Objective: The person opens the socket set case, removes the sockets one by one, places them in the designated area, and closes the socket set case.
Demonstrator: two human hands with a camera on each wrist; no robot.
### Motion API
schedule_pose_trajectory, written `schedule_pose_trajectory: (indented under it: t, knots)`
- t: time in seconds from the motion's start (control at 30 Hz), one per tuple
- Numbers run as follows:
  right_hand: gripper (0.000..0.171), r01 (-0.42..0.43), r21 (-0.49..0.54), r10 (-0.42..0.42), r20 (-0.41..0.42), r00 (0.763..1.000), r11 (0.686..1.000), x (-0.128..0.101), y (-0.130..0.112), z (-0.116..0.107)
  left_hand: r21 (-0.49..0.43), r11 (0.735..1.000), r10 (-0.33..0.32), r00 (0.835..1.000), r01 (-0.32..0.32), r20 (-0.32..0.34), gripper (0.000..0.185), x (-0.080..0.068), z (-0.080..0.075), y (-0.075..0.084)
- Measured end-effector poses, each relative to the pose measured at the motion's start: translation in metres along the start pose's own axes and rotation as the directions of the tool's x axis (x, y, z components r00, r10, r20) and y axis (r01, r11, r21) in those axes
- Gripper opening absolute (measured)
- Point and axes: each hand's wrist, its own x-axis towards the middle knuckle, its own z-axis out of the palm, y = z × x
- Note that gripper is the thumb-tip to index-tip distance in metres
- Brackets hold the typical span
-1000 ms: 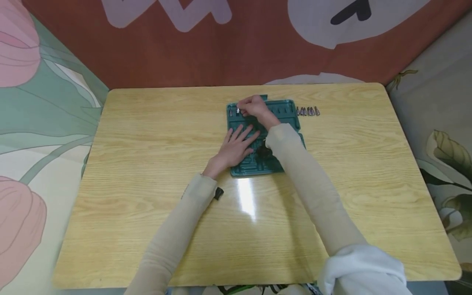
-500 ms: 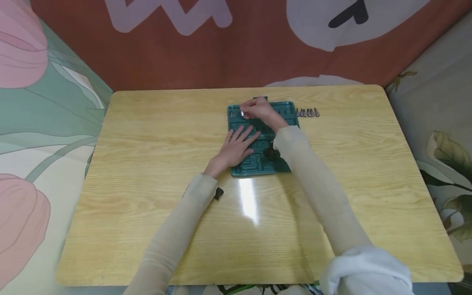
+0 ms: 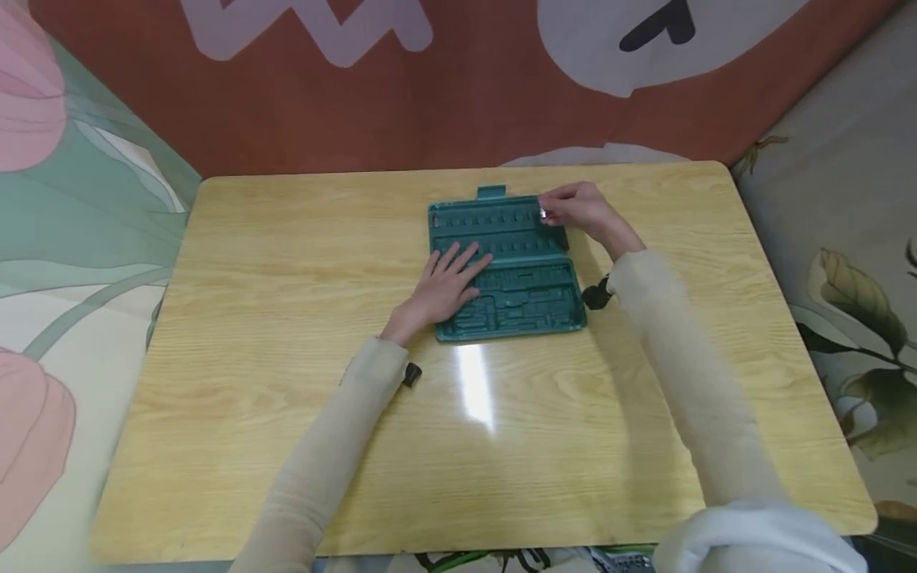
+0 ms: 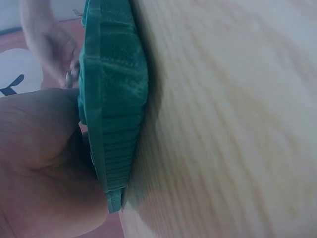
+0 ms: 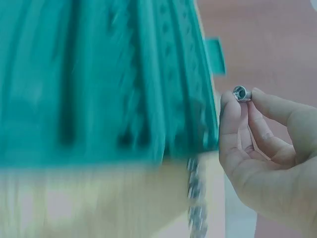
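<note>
A green plastic socket case [image 3: 526,298] lies unfolded on the table, full of moulded slots. My left hand [image 3: 437,294] rests on its left side with the fingers spread. Above the case's far right corner, my right hand [image 3: 583,213] pinches a small shiny metal socket [image 5: 241,93] between thumb and fingertips. The socket's hollow end shows in the right wrist view. One small metal piece [image 3: 435,216] sits in the case's far left slot. Beside the case, a row of sockets [image 5: 196,198] stands blurred in the right wrist view; my right hand hides that row from the head view.
The wooden table [image 3: 286,398] reaches well past the case on both sides. A red printed cloth [image 3: 466,111] hangs along its far edge. Black wrist cameras [image 3: 596,294] are worn on both wrists.
My right hand has lifted the socket from the case's far left part and carried it right, to the far right corner. My left hand has stayed on the case.
</note>
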Motion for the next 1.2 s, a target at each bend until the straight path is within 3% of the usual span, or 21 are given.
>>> schedule_pose_trajectory:
  t: [0.33,0.53,0.6,1.03,1.2]
  knots:
    - [0.041,-0.023,0.021,0.025,-0.144,0.989,1.0,-0.021,0.013,-0.052,-0.025,1.0,0.007,1.0,-0.008,-0.016,0.059,-0.012,-0.003,-0.01]
    - [0.015,-0.038,0.071,0.056,-0.264,0.963,0.997,-0.022,0.021,-0.068,-0.053,0.999,0.006,1.0,-0.006,-0.006,0.06,-0.013,-0.001,-0.012]
    - [0.009,-0.05,0.061,0.066,-0.301,0.951,0.997,-0.02,0.026,-0.07,-0.064,0.998,0.001,1.0,-0.001,-0.002,0.06,-0.013,0.0,-0.01]
    - [0.008,-0.094,-0.137,0.028,-0.421,0.907,0.986,-0.006,0.045,-0.063,-0.077,0.997,0.006,1.0,-0.007,-0.015,0.06,-0.015,0.009,-0.013]
    - [0.021,-0.112,-0.245,-0.023,-0.489,0.872,0.963,-0.005,0.048,-0.057,-0.074,0.997,0.007,1.0,-0.008,-0.016,0.06,-0.013,0.008,-0.014]
